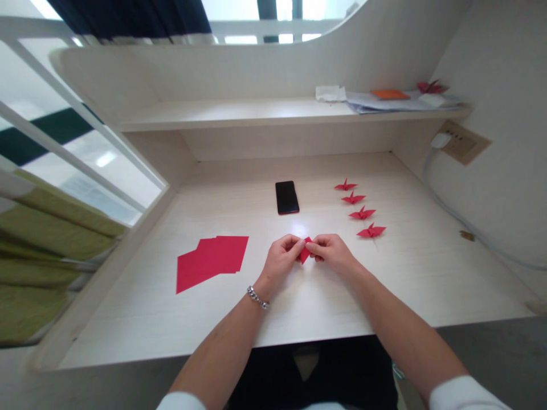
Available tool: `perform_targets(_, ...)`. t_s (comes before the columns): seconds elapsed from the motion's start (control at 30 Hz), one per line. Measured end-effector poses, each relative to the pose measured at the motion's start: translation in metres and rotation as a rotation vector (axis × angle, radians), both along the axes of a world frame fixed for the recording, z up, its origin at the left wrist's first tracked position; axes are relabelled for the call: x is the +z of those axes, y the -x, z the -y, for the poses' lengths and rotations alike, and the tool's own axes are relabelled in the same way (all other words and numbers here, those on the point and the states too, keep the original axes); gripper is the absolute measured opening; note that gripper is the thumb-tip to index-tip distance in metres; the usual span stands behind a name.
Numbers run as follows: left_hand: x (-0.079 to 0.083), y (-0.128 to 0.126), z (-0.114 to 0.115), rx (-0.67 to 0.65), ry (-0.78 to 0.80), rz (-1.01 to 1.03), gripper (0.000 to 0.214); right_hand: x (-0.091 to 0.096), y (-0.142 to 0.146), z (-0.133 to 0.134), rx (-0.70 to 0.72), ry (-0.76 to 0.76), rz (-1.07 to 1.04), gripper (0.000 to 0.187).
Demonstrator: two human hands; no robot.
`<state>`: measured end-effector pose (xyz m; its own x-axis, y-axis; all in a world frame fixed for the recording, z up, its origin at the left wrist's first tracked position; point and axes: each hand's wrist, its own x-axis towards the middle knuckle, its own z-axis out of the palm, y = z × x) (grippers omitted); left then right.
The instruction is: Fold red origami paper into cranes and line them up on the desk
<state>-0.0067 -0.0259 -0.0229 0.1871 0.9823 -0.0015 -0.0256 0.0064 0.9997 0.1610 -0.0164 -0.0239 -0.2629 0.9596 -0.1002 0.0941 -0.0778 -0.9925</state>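
Both hands meet over the middle of the pale wooden desk (384, 290). My left hand (282, 259) and my right hand (333, 253) pinch a small folded piece of red paper (305, 251) between their fingertips, just above the desk top. A silver bracelet (257, 298) sits on my left wrist. A stack of flat red paper sheets (211, 261) lies to the left of my hands. Several finished red paper cranes (362, 214) stand in a row to the right, behind my right hand.
A black phone (286, 197) lies face up behind my hands. The shelf (239, 114) above holds papers (384, 102), an orange card and another red crane (431, 87). A wall socket (459, 142) with a white cable is at the right. A railing is at the left.
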Motion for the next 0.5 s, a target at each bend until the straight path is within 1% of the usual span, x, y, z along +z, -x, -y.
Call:
perform_targets(0.07,-0.0005,0.0018,-0.0003,0.024,-0.034,-0.010,0.028,0.0004,0.0018,0.0003,0.019,0.018,-0.010,0.033)
perform_targets(0.17,-0.0008,0.0040,0.0004,0.022,-0.059,-0.064,0.028,0.0002,0.0053,-0.0005,-0.035,0.030,-0.046,0.030)
perform_targets(0.27,-0.0008,0.0023,0.0017,0.015,-0.059,-0.104,0.029,-0.0015,0.0064,-0.0020,-0.103,-0.063,-0.049,0.027)
perform_targets(0.37,0.0000,-0.0020,0.0031,0.005,0.001,-0.034,0.028,-0.0033,0.0054,-0.0031,-0.174,-0.139,-0.019,0.026)
perform_targets(0.43,0.0007,-0.0040,0.0038,-0.020,0.072,0.041,0.029,-0.0037,0.0047,-0.0036,-0.230,-0.149,-0.010,0.026)
perform_targets(0.5,0.0013,-0.0040,0.0037,-0.020,0.113,0.074,0.030,-0.0038,0.0040,-0.0043,-0.265,-0.148,-0.017,0.027)
